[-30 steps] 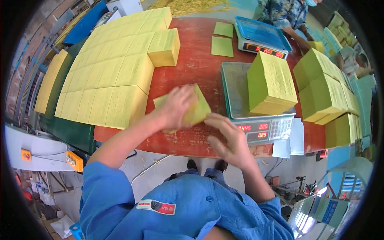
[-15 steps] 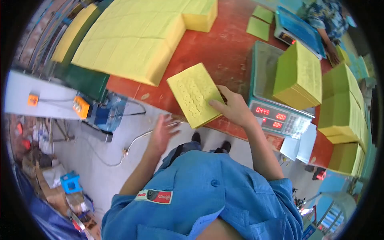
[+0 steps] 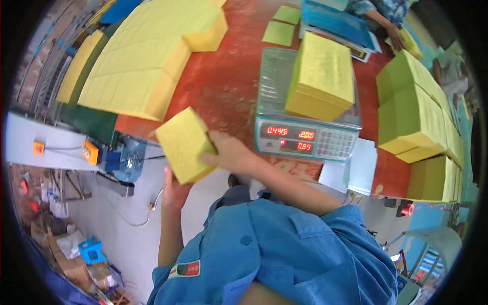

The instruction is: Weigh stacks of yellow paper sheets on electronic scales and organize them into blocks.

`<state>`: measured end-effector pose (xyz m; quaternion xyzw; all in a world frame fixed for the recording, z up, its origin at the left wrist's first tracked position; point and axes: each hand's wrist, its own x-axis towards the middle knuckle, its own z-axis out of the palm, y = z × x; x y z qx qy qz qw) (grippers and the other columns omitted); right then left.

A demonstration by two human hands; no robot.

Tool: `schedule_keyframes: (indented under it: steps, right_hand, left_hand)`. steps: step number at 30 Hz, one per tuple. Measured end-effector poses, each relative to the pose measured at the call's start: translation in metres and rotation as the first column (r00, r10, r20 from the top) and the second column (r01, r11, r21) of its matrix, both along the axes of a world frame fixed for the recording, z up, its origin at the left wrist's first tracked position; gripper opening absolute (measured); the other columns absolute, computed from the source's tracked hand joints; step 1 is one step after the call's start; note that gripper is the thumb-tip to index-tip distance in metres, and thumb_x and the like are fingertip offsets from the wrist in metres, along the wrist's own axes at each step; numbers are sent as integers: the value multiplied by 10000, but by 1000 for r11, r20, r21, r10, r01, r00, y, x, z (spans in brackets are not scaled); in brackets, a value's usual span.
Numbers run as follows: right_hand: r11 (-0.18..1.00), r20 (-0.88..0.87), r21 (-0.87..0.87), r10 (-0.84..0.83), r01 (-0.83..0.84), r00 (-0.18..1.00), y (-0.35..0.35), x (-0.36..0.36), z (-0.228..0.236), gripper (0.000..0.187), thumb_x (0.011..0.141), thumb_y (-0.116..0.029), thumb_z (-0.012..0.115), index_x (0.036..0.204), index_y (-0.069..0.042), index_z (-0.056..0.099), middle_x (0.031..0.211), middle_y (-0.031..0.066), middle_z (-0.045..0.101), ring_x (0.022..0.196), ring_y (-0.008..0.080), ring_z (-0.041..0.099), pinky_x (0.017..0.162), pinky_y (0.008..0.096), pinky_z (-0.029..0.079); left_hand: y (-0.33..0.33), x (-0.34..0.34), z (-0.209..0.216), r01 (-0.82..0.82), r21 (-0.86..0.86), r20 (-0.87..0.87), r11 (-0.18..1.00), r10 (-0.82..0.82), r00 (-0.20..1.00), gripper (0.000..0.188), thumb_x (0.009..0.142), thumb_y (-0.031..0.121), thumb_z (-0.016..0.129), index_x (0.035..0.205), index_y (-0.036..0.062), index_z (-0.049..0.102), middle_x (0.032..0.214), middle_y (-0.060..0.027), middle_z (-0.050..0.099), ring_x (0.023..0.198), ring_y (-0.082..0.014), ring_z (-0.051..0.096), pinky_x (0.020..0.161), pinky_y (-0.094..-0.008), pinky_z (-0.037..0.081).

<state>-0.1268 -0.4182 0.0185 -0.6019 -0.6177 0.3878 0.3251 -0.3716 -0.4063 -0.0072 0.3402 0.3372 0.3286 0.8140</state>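
While the right hand grips the yellow, rectangular, paper-like stack, the left hand has now reached its lower edge, apparently sharing support; left-finger closure is hidden.

Red tabletop, pretty beat up, with the paint scuffed to paler patches along the near edge below the scale. That scale sits right of the middle, red digits lit, with some pale sheets just beside it at the near edge. Left side is mostly eaten up by a big yellow block of stacks packed tight in rows. Toward the far side there's a second scale topped with a blue tray, plus two yellow-green squares lying flat near it. Right end's got more yellow-green stacks crammed together.
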Motion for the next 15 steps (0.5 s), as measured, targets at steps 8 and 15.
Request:
schedule_keyframes:
  steps: [8,15]
  right_hand:
    - [996,-29,-79,-35,33,999,-7,1,5,750,809,-421,644,1364,19,400,1231,298,522,1117,442,548,955,465,456]
    - [997,27,-65,-42,44,999,-12,-4,11,789,812,-463,654,1382,14,391,1218,302,525,1109,433,562,944,462,468]
  left_hand:
    - [25,-3,0,-100,-31,15,994,101,995,739,963,626,359,1456,75,356,1451,-120,438,1319,-302,434,1070,-520,359]
    - [33,7,3,-67,-107,-111,992,55,992,552,971,308,498,1426,23,368,1397,-130,489,1253,-275,504,1057,-432,403]
